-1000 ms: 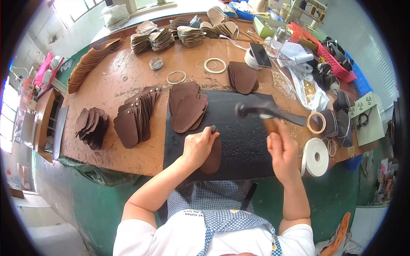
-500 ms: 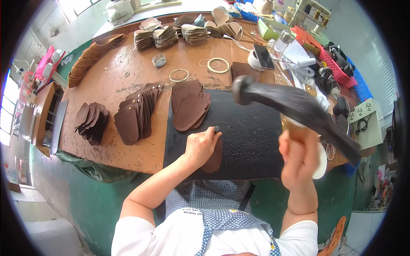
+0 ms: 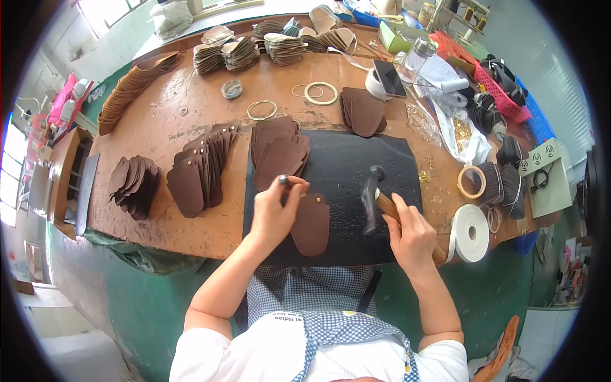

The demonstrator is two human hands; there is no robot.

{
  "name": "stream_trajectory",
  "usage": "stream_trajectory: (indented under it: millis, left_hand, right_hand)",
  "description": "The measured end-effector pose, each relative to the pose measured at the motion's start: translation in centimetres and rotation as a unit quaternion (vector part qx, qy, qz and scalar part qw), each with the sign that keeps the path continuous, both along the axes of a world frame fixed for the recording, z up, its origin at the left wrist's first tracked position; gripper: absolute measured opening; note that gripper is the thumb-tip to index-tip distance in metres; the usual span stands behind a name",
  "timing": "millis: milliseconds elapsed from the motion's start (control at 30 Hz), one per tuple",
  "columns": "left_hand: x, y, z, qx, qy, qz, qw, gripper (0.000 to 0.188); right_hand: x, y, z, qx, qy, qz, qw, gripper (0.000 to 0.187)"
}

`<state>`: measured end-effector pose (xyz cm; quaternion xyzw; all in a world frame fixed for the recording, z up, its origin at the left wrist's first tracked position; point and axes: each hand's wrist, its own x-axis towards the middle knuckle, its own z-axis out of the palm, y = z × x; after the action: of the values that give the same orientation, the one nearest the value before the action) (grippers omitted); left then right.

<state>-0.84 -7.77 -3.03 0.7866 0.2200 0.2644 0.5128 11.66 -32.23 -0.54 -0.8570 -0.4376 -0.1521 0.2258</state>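
Observation:
A brown leather piece (image 3: 310, 229) with a brass stud near its top edge lies at the near side of the black mat (image 3: 347, 245). Just to its upper left, my left hand (image 3: 272, 210) grips a short, dark metal setting punch (image 3: 284, 181), tilted off the leather. My right hand (image 3: 412, 239) is closed round the wooden handle of a hammer (image 3: 372, 198); its dark head, a little blurred, hangs over the mat right of the leather piece. Beyond my left hand a pile of brown leather pieces (image 3: 277, 153) rests on the mat's left edge.
Two stacks of leather pieces, one studded (image 3: 196, 175) and one plain (image 3: 133, 184), stand on the left of the wooden table (image 3: 159, 232). At right are a white tape roll (image 3: 471, 233), brass bits (image 3: 425, 177) and a phone (image 3: 389, 79). Several insole stacks (image 3: 285, 49) line the back.
The hammer has come down from its raised place, moving left. My left hand has lifted the punch off the leather piece toward the upper left, uncovering the brass stud.

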Motion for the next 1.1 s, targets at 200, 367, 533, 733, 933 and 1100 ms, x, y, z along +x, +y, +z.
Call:
stream_trajectory:
  millis: [200,367,533,733,933,1100]
  left_hand:
    - [-1.4,0.6,-0.9,0.221,0.084,-0.036,0.971,0.02]
    - [-1.1,0.5,-0.9,0.288,0.142,-0.011,0.947,0.036]
    - [-1.8,0.8,-0.7,0.136,0.174,-0.052,0.974,0.024]
    - [-4.1,2.1,2.5,-0.022,0.097,-0.048,0.994,0.023]
    - [-10.1,15.0,6.4,-0.001,0.042,0.159,0.986,0.019]
    - [-12.2,20.7,2.6,0.458,0.236,0.342,0.786,0.032]
  right_hand:
    - [0.6,-1.1,-3.9,-0.023,-0.045,-0.026,0.998,0.031]
    - [-2.1,2.3,-3.7,0.078,-0.03,0.083,0.993,0.024]
    - [-3.2,3.4,-3.8,0.089,0.002,0.084,0.992,0.024]
    - [-3.2,2.1,-4.9,0.103,0.055,0.063,0.991,0.016]
    - [-3.0,2.8,-5.0,0.102,0.072,0.062,0.99,0.02]
    - [-2.9,3.2,-4.7,0.103,0.063,0.087,0.989,0.022]
